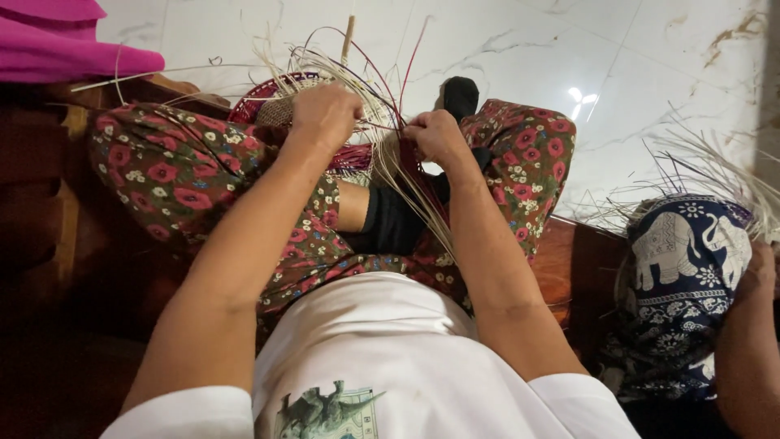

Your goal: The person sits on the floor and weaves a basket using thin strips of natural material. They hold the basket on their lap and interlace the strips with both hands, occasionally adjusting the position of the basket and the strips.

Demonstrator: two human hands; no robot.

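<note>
— On my lap, what do I have?

— On my lap, propped against my knees, sits a half-woven basket (325, 122) with a red and pale rim. My left hand (325, 114) is clenched over its top edge, grasping the weave. My right hand (435, 134) pinches a bundle of loose strands (410, 191).

— How much of it looks finished?

— I judge the base and lower wall done, since they look tightly woven. Many thin strands fan up and outward unwoven, so the upper wall and edge remain.

— What lies around me?

— Flowered trousers (179, 171) cover my crossed legs on a dark wooden bench (569, 260). Beyond is a white tiled floor (650, 65). To my right another person's arm (747, 341) rests by blue elephant-print cloth (682, 252), with more pale strands. Pink cloth (57, 41) sits at upper left. The long strands crowd my fingers.
</note>
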